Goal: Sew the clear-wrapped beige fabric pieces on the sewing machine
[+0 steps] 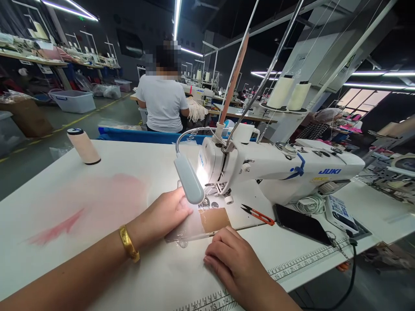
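My left hand (pixel 170 211), with a gold bracelet on its wrist, lies over a thin see-through piece (pixel 186 229) beside the sewing machine's needle area. Its fingers stretch forward, partly behind the grey lamp (pixel 189 179). Closer to the front, my right hand (pixel 231 257) rests with fingers curled in, by the edge of a brown patch (pixel 214 220) on the machine bed. Whatever may be in those fingers is hidden. The white sewing machine (pixel 279 162) stands just beyond both hands. To the right of the needle area lie orange thread snips (pixel 259 214).
A black phone (pixel 301 223), a coiled white cable (pixel 309 204) and a power bank (pixel 342 214) lie at right. A thread cone (pixel 84 147) stands far left. Ruler markings (pixel 308 260) run along the front edge. A person in white (pixel 165 101) sits ahead.
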### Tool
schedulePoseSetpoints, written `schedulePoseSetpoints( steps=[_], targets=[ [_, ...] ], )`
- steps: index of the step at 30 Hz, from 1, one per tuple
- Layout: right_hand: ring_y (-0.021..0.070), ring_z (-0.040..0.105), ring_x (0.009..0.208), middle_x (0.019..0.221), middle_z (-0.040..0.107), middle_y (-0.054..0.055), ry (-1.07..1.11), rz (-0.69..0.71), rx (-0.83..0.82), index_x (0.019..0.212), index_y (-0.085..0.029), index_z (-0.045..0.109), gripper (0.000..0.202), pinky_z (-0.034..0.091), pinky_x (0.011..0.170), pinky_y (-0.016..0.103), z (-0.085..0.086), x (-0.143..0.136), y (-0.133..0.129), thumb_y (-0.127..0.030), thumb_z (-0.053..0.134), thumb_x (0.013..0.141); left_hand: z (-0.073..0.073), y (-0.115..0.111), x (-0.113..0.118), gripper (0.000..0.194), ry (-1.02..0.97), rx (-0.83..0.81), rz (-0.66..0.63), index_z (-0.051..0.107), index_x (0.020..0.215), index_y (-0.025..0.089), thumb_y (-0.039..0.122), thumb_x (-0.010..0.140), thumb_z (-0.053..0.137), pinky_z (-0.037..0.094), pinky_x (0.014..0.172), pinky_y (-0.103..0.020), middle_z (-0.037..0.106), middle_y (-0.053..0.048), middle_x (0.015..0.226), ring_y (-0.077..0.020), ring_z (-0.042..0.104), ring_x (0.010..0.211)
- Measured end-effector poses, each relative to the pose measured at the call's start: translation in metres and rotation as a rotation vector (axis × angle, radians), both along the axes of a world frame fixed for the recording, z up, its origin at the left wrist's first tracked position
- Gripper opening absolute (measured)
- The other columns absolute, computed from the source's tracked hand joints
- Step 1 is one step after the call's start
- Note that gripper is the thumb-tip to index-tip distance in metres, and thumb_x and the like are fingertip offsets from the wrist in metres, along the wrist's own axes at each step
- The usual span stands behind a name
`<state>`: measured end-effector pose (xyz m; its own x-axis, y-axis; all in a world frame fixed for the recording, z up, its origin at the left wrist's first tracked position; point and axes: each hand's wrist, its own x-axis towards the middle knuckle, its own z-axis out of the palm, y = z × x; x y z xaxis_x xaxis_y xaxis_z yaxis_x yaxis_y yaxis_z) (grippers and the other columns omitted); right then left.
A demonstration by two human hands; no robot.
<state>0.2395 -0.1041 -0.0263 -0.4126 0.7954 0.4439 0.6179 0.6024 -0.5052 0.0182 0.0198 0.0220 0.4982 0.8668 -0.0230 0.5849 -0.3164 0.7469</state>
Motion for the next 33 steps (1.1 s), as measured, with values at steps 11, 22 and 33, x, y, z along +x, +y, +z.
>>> schedulePoseSetpoints(
  steps=[11,22,33],
  targets=[
    [0.0178,0.049,0.077,0.087,0.061,0.003,-0.047,0.000,0.077,0.090,-0.021,0.058,0.015,0.040,0.066,0.027,-0.006,-0.017,0.005,-0.012,0.058,0.102,-0.011,-0.001,-0.004,0.037,0.281,0.227,-0.092,0.053,0.127,0.021,0.037,0.098,0.039,0.055,0.083,-0.044,0.072,-0.012,0.109,-0.0320,0.071,0.094],
    [0.0178,0.053,0.081,0.088,0.061,0.002,-0.050,0.083,-0.086,0.091,-0.020,0.062,0.015,0.042,0.069,0.027,0.009,-0.001,0.014,-0.016,0.059,0.106,-0.009,-0.008,-0.002,0.024,0.181,0.766,-0.119,0.063,0.091,0.019,0.019,0.102,0.042,0.053,0.078,-0.042,0.068,-0.012,0.101,-0.0295,0.063,0.093],
    [0.0190,0.055,0.084,0.091,0.063,0.003,-0.004,0.089,-0.077,0.096,-0.020,0.066,0.014,0.045,0.073,0.029,0.005,0.001,0.016,-0.018,0.058,0.107,-0.019,-0.019,0.002,0.039,0.155,0.739,-0.384,0.074,0.098,0.019,0.015,0.109,0.037,0.048,0.070,-0.033,0.070,-0.006,0.095,-0.0220,0.063,0.085]
  ],
)
